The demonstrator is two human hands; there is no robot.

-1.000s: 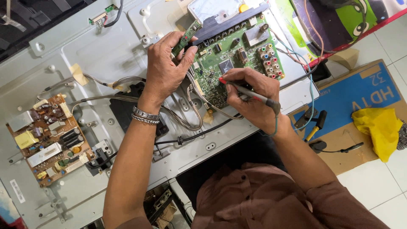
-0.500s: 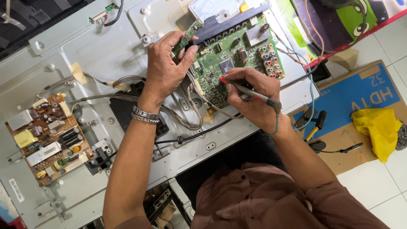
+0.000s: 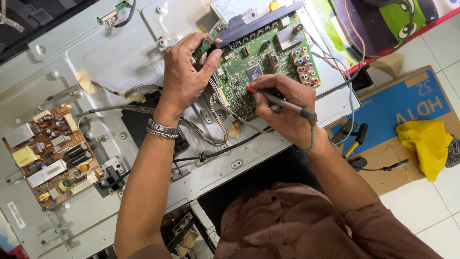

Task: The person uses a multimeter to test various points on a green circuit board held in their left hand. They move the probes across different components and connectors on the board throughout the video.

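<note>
Green main board (image 3: 268,62) propped on grey metal panel (image 3: 96,62); rigid, light, fragile, best held by edges. Small narrow board (image 3: 209,37) pinched in closed left hand (image 3: 184,76). Red-tipped probe (image 3: 280,101) gripped pen-style by right hand (image 3: 287,112), tip touching main board

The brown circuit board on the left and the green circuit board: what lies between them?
In the head view, between the brown board and green board: a black panel, grey wire bundles and the left forearm.
</note>
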